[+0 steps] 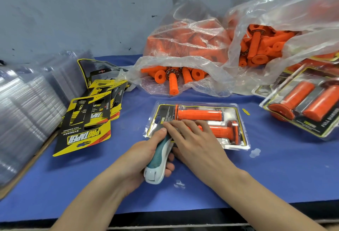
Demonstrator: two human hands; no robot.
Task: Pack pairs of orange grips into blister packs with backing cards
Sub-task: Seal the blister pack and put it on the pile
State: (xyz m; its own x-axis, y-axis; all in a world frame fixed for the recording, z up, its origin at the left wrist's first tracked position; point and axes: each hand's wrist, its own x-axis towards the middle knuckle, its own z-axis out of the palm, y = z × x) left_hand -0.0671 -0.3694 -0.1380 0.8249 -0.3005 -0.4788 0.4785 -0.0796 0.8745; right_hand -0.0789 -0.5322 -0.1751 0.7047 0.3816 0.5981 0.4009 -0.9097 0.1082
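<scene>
The left hand (146, 155) is wrapped round a teal stapler (159, 159), whose nose meets the near-left edge of the blister pack (238, 144) lying mid-counter (275, 172). The right hand (194, 139) lies flat with straight fingers, pressing the pack down. This looks like stapling the shell shut. Firm downward pressure should seat card and plastic flush, and the squeeze should land squarely on the flange, clear of the two orange grips (200, 115) inside. Farther off, plastic bags (183, 47) hold loose grips.
</scene>
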